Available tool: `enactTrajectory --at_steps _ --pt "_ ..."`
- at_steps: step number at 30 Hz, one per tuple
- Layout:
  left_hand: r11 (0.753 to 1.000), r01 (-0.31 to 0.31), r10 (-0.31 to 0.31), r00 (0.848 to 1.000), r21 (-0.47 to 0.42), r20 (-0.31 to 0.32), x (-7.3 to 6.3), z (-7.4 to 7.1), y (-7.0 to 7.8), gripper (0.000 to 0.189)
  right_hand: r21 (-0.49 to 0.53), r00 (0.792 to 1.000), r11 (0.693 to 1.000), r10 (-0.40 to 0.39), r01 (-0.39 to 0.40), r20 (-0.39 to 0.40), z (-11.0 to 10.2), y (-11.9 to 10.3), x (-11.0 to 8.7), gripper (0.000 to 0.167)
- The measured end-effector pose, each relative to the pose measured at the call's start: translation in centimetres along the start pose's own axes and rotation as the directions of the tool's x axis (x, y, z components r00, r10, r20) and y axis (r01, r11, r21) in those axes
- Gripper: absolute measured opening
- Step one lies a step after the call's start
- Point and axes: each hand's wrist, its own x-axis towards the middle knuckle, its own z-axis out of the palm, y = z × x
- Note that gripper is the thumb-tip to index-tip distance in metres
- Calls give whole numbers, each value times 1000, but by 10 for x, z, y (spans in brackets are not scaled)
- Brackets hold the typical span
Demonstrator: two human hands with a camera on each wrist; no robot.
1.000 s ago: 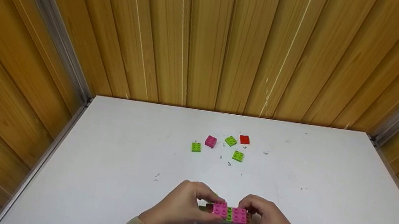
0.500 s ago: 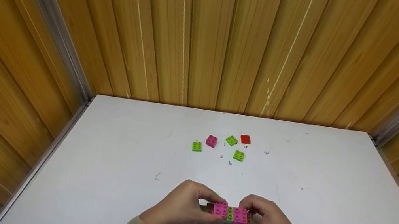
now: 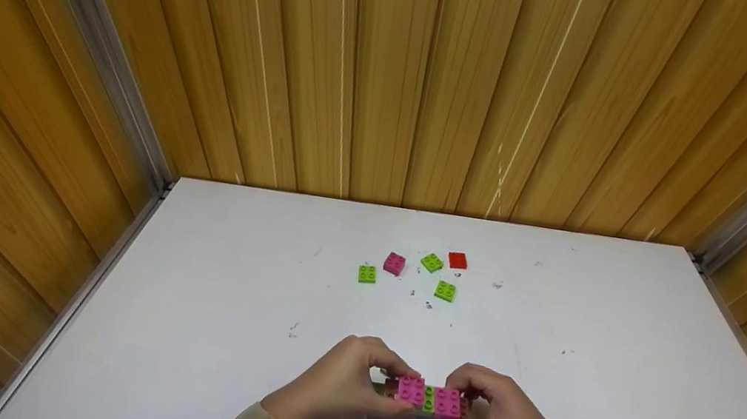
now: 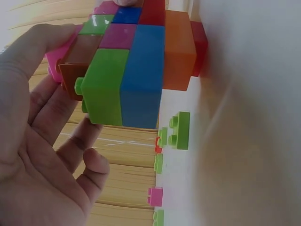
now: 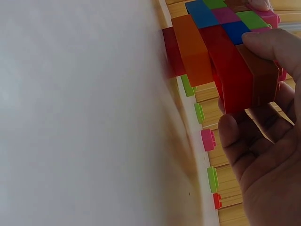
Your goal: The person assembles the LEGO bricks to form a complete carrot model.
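Note:
Near the front of the white table, both hands hold a stacked toy-brick structure [image 3: 428,400] of pink, green, brown, blue, orange and red bricks. My left hand [image 3: 346,379] pinches its left part, thumb and forefinger at a pink brick [image 3: 411,391] on top. My right hand [image 3: 506,414] grips the right end beside another pink brick [image 3: 447,403]; in the right wrist view its thumb [image 5: 268,44] presses the blue and brown bricks. An orange brick [image 4: 178,51] and a red brick [image 4: 199,49] form the base. Some far-side fingers are hidden.
Farther back on the table [image 3: 220,275] lie loose bricks: green [image 3: 367,274], magenta [image 3: 395,264], two more green, and red [image 3: 457,260]. A green brick [image 4: 180,131] lies just beyond the structure in the left wrist view. Wood-patterned panels [image 3: 394,78] rise behind the table.

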Motion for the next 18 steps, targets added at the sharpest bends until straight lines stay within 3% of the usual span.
enactTrajectory --at_steps 12,18 --pt "999 28 -28 1000 -18 2 1 0 -6 28 14 999 999 48 -48 0 1 2 0 27" --pt "999 -8 4 995 43 104 2 -9 -7 33 -20 999 999 44 -44 -7 0 1 0 27"
